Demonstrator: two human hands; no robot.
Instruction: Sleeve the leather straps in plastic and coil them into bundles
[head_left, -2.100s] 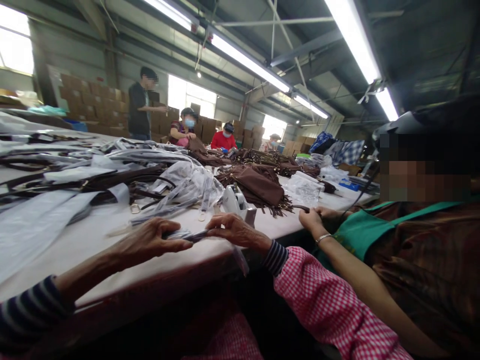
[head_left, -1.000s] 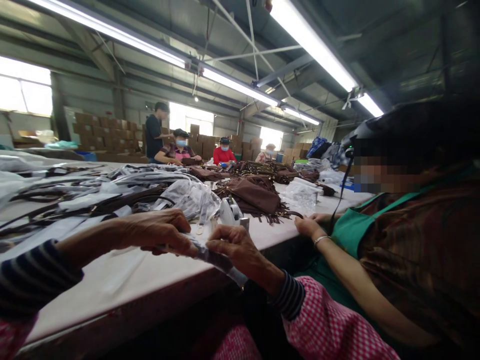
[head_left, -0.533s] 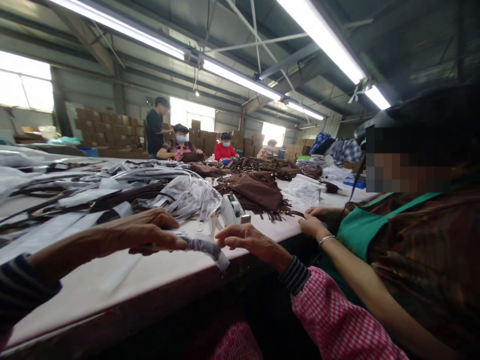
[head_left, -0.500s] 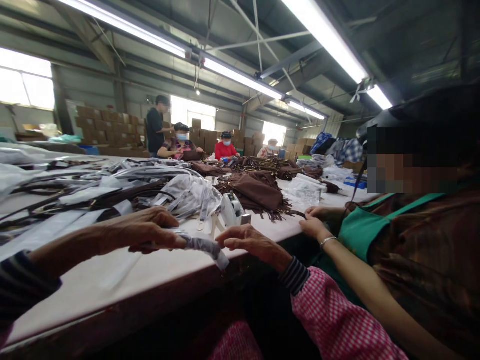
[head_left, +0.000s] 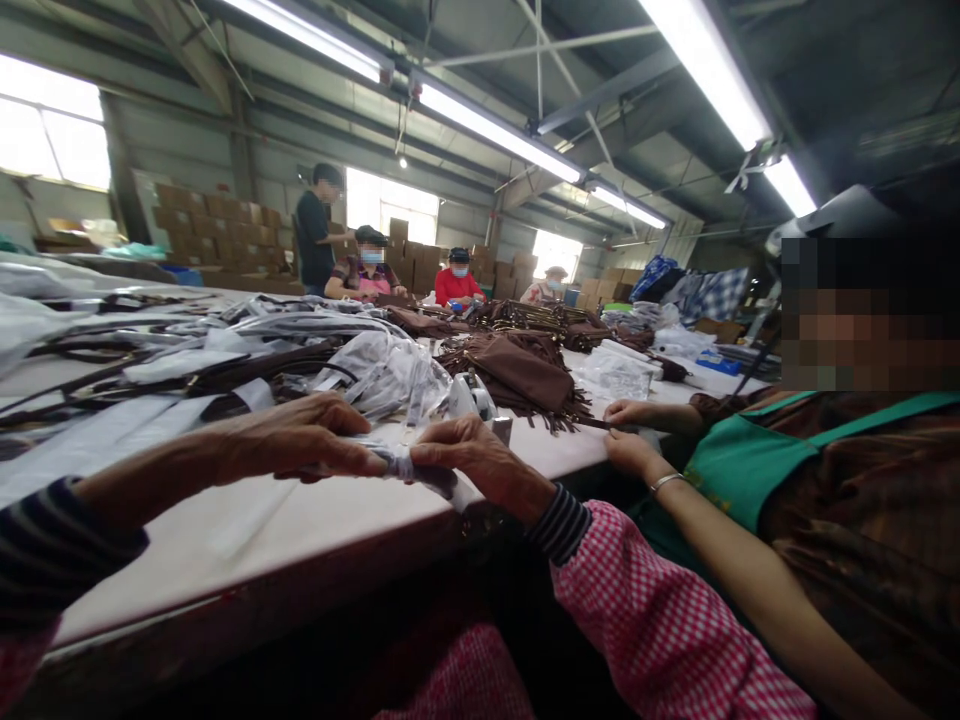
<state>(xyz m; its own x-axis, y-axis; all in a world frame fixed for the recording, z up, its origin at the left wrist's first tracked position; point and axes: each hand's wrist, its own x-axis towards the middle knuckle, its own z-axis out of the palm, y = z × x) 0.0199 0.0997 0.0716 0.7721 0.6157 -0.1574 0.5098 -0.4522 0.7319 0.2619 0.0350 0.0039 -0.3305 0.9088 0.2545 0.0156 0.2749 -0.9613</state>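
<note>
A dark strap in clear plastic wrap (head_left: 400, 462) is stretched between my hands above the table's front edge. My left hand (head_left: 319, 440) is closed on it, thumb on the near side. The fingers of my right hand (head_left: 476, 455) pinch the wrap close to my left thumb, and the wrapped end hangs down below them. Just behind my right hand stands a white tape dispenser (head_left: 474, 396), partly hidden by it. Farther back lies a heap of plastic-wrapped straps (head_left: 390, 365).
Brown fringed bags (head_left: 521, 380) are piled mid-table, with clear plastic bags (head_left: 615, 372) beside them. At right a co-worker in a green apron (head_left: 731, 470) holds a thin dark strip. The white table (head_left: 180, 550) ends at a dark front edge. Several people sit or stand beyond.
My right hand has moved left and closed on the wrapped strap, where before its fingers were spread near the strap's end. The view has shifted slightly.
</note>
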